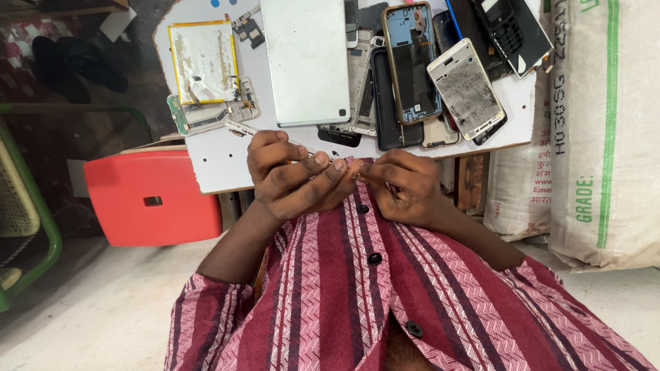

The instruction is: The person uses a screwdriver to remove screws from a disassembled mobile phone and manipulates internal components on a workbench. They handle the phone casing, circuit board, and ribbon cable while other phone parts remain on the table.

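Pinching smth tiny w/ both hands right over the shirt [385, 288], can't tell what it is tbh. Left hand [292, 175] has fingers curled in, thumb and forefinger closed together at the tips. Right hand [402, 185] is curled tight too, fingertips meeting the left's. Just behind them the white table [220, 161] carries a silver tablet back [306, 58], a blue phone frame [411, 62] and other phone parts. Red stool [151, 199] off to the left.

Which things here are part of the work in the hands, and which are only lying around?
In hand:
left hand and right hand, fingertips together on something too small to identify

Lying about:
silver tablet back
blue phone frame
yellow-edged panel
red stool
white sacks
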